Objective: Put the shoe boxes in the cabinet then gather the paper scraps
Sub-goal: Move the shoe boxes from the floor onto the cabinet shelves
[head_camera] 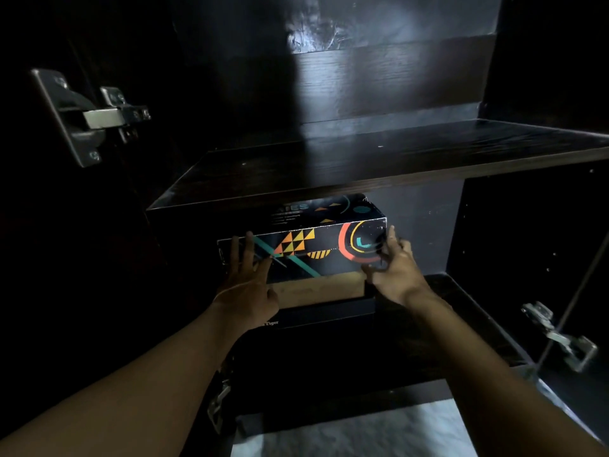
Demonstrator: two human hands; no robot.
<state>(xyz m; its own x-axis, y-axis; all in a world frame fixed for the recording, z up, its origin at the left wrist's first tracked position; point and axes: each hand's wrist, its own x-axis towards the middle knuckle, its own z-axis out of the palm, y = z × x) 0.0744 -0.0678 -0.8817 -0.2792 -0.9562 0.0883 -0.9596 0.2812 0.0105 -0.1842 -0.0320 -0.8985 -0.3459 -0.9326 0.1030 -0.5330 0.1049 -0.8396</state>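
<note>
A black shoe box (pixel 316 245) with orange triangles, a teal stripe and a red ring sits inside the dark cabinet, under the middle shelf (pixel 346 166). It rests on top of a brown box (pixel 323 290), which lies on a black box (pixel 329 313). My left hand (pixel 247 282) presses flat, fingers spread, against the patterned box's front left end. My right hand (pixel 392 265) touches its front right corner with fingers spread. No paper scraps are in view.
The cabinet's lower shelf (pixel 461 311) extends to the right of the boxes. Metal hinges show at the left (pixel 85 117), at the right (pixel 560 334) and low down (pixel 217 407). Both doors stand open. A pale floor (pixel 362 433) lies below.
</note>
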